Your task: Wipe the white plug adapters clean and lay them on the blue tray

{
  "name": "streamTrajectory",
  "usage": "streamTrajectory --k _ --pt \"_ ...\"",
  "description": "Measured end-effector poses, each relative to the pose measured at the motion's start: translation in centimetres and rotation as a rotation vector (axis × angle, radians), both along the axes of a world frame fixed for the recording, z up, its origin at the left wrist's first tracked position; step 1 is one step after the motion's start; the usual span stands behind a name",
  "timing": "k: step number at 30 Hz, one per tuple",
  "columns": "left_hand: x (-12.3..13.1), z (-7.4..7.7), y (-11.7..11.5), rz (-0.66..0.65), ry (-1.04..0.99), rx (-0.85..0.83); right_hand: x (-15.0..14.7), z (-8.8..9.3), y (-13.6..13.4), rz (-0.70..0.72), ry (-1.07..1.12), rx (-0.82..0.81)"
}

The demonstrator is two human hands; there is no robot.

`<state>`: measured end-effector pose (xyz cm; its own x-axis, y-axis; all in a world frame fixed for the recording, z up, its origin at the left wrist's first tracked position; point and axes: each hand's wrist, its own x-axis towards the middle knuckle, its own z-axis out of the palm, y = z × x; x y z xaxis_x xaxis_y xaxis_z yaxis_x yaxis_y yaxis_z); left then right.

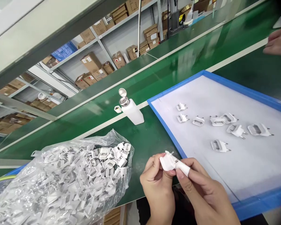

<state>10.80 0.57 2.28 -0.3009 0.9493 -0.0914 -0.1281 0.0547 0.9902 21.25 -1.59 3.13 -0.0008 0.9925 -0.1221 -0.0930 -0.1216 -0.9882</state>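
Note:
My left hand (159, 184) pinches a white plug housing (167, 162) with metal pins, its fingers closed around the edge. My right hand (201, 184) grips a small white block (184, 168) between thumb and fingers. The block meets the housing; a small dark slot shows near where they touch, and I cannot tell how far they are joined. Both hands are above the near edge of the green bench, beside a white tray with a blue rim (168, 128). Several similar white plug housings (219, 145) lie scattered on the tray.
A clear plastic bag (61, 184) full of white plug housings bulges at the left. Beyond it stands a white pump bottle (133, 112) with its metal lid raised, next to a small white block (117, 108). Another person's hand (278, 42) appears at upper right. Shelves hold cardboard boxes (91, 62).

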Motion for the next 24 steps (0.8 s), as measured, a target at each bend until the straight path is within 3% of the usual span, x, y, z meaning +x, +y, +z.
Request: streamTrajectory --k 3,6,11,14,16,21,24 --pt "-0.4 0.5 0.5 0.036 0.197 0.087 -0.2 -0.6 -0.2 0.023 0.190 -0.070" --pt "-0.3 0.7 0.6 0.045 0.366 0.181 -0.4 -1.3 -0.6 -0.010 0.246 -0.102" --pt "-0.2 -0.7 0.6 0.128 0.701 0.538 -0.6 -2.1 -0.5 -0.060 0.207 -0.117" --pt "-0.2 -1.2 0.8 0.161 0.779 0.685 -0.3 -2.4 -0.4 -0.101 0.238 -0.127" --pt "-0.3 -0.9 1.0 0.097 0.690 0.600 0.2 -2.4 -0.4 -0.136 0.217 -0.102" --pt "-0.5 0.6 1.4 -0.256 0.091 0.047 0.7 -1.7 -0.7 -0.219 -0.102 0.083" --pt "-0.4 1.3 1.5 -0.425 -0.177 -0.084 0.4 -0.9 -0.5 -0.355 -0.182 0.237"
